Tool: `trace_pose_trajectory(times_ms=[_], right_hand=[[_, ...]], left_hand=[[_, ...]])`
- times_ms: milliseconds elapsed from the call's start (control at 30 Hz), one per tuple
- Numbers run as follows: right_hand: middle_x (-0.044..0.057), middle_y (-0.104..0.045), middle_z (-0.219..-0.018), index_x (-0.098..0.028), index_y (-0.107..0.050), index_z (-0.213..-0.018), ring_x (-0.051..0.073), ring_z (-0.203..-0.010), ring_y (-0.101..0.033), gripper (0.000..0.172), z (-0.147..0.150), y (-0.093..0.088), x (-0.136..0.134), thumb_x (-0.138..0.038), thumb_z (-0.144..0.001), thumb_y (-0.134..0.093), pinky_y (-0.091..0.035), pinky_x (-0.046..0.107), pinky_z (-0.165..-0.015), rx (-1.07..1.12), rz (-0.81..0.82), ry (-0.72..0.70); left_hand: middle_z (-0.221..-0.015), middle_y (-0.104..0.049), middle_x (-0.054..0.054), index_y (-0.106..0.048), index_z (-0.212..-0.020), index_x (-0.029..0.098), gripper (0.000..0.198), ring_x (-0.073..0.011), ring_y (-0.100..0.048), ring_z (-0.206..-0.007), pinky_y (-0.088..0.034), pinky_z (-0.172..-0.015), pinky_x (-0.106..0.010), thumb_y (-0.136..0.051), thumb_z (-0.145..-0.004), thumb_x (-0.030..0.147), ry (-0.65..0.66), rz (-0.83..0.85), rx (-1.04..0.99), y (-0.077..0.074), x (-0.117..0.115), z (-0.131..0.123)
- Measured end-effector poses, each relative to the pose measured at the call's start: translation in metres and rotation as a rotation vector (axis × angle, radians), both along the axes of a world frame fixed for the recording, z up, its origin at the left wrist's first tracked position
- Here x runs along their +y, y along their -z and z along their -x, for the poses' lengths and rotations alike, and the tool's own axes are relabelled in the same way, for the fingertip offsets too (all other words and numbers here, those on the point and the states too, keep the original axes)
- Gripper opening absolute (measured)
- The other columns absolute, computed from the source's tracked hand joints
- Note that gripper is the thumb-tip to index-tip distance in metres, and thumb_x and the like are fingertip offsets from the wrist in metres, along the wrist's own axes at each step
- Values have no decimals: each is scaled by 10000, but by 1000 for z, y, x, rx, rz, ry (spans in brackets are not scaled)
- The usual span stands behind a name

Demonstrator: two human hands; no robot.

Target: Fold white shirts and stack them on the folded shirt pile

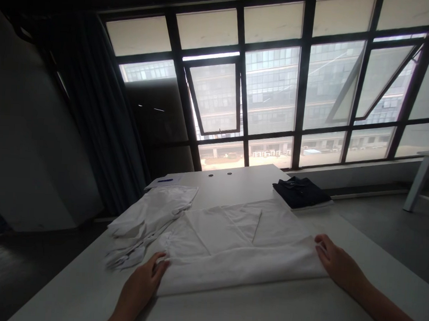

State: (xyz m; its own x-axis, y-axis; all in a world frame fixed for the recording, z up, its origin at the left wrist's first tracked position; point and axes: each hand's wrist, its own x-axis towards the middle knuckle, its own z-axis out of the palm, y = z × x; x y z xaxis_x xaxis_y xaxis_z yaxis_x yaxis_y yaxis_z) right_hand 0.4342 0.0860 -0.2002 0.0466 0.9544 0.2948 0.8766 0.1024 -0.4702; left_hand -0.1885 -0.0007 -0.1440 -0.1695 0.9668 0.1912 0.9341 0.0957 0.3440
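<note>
A white garment [238,248] lies partly folded and flat on the white table [264,307], its sleeves turned in toward the middle. My left hand [143,283] rests at the garment's near left corner, fingers curled onto the cloth edge. My right hand [334,262] lies at the near right corner, fingers pressed on the fabric edge. Whether either hand pinches the cloth or only presses on it is unclear.
A crumpled white garment [150,214] lies to the left. A folded dark garment [301,191] sits at the far right on the table. A paper with a blue pen [165,181] lies at the far left. Large windows stand behind; another table leg [420,178] is at right.
</note>
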Motion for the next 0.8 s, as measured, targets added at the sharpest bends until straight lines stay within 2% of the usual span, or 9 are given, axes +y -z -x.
trace_pose_trajectory(times_ms=[100, 233, 367, 567, 800], right_hand=[[111, -736, -966, -231, -537, -1147, 287, -845, -723, 304, 4, 1, 0, -383, -966, -347, -464, 337, -655, -32, -37, 10], [126, -731, -1063, -218, -578, -1129, 281, -888, -718, 321, 10, 4, 3, -352, -986, -324, -485, 351, -703, -131, -6, 25], [133, -722, -1111, -216, -640, -1090, 269, -955, -701, 342, 11, 6, 5, -376, -1002, -351, -491, 353, -787, -173, 16, 34], [106, -715, -1072, -223, -649, -1072, 255, -917, -698, 333, 9, 6, 5, -339, -1003, -345, -466, 347, -755, -214, 31, 22], [90, -709, -1100, -239, -638, -1036, 247, -920, -692, 279, 6, 3, 4, -297, -971, -373, -445, 333, -734, -228, 61, 20]], left_hand=[[-805, -744, -12, -635, -1225, 255, 459, -247, -722, -805, -482, -734, -290, -420, -965, 568, 19, -24, 7, 2, 0, 1], [-1070, -772, -38, -700, -1121, 266, 392, -256, -718, -1004, -497, -859, -294, -462, -954, 528, 54, -79, -41, 7, 2, 2], [-1137, -764, -41, -733, -1061, 271, 367, -269, -697, -1084, -492, -922, -308, -468, -952, 500, 68, -122, -46, 11, 4, 4], [-926, -784, -33, -742, -1036, 262, 360, -258, -736, -896, -518, -812, -288, -505, -923, 509, 18, -104, -37, 8, 4, 5], [-812, -753, -25, -723, -1025, 250, 389, -250, -724, -805, -502, -720, -284, -501, -905, 546, -2, -104, -50, 2, 2, 4]])
